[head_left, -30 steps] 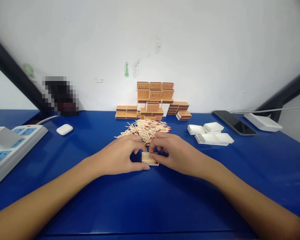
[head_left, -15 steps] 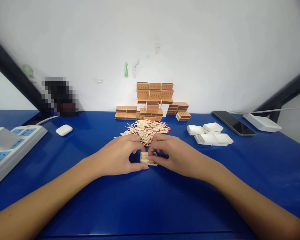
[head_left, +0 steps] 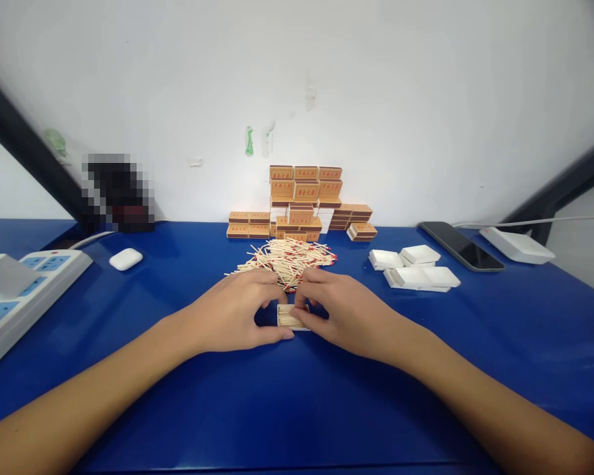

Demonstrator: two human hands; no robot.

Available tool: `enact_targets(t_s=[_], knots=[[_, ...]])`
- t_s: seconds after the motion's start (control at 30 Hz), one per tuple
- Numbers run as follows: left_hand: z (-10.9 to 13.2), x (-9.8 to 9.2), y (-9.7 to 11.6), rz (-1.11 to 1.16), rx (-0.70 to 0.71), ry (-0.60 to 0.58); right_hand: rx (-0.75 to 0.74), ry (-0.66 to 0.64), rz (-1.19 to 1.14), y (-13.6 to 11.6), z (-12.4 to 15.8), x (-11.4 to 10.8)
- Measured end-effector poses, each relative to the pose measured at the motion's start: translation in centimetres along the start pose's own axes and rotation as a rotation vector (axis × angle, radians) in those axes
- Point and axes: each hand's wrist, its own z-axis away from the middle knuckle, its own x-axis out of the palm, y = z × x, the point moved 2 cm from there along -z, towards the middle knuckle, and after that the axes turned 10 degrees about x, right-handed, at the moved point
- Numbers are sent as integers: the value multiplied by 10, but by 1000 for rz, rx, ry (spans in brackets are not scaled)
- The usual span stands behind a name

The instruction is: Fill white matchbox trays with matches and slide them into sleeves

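A small white matchbox tray (head_left: 288, 317) holding matches lies on the blue table (head_left: 297, 396), between both my hands. My left hand (head_left: 232, 311) curls round its left side, thumb along the near edge. My right hand (head_left: 344, 310) grips its right side, fingertips pinched over the matches in it. Just beyond lies a loose pile of red-tipped matches (head_left: 284, 257). Orange matchbox sleeves (head_left: 304, 201) are stacked against the wall behind the pile.
Several empty white trays (head_left: 416, 269) lie to the right, with a dark phone (head_left: 460, 245) and a white device (head_left: 517, 244) further right. A white earbud case (head_left: 125, 258) and a power strip (head_left: 14, 290) are on the left.
Both hands have stayed on the tray. The right fingers have closed in further over the matches, covering more of the tray. The view has shifted slightly.
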Motion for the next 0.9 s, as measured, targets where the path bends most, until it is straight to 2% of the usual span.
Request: enact_targets(t_s=[0.37,0.43,0.63,0.9], knots=[[1,1,-1,-5,11,14,-40,-30,-22,0,0,-1],[1,1,-1,-6,6,18,-44,14,-11,4,-2,-4],[2,3,4,17,18,29,-100,271,29,24,-10,-15],[1,9,13,24,35,7,-226,295,107,25,-17,2]])
